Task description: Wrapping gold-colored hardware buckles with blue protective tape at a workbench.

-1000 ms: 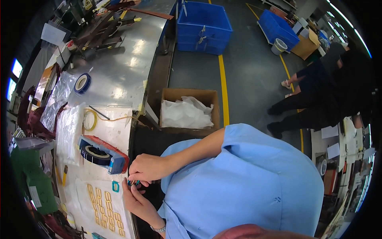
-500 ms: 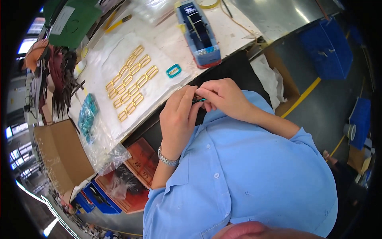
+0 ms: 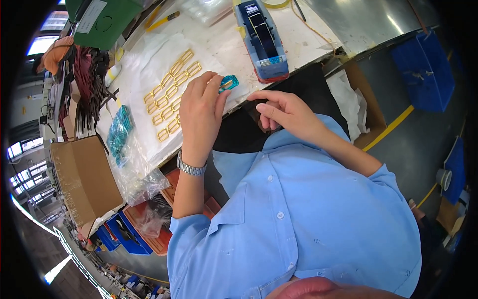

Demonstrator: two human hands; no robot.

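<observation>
My left hand reaches over the white sheet on the table, thumb and fingers closed at the edge of a teal oblong ring buckle. A little gold shows inside the teal; whether a second piece lies there is hidden by my fingers. To the left, gold oblong ring buckles lie in slanting rows, partly behind my hand. My right hand hovers in front of the table edge, index finger stretched out, the other fingers loosely bent, with nothing visible in it.
A blue tape dispenser stands behind the buckles. A clear bag of teal pieces lies at the table's left edge, near a cardboard box. Red bins sit below. Yellow-handled tools lie at the back.
My hands were together in front of my body around a small teal piece. They have parted: the left has moved out to the teal buckle on the sheet, the right stays back with fingers loosened.
</observation>
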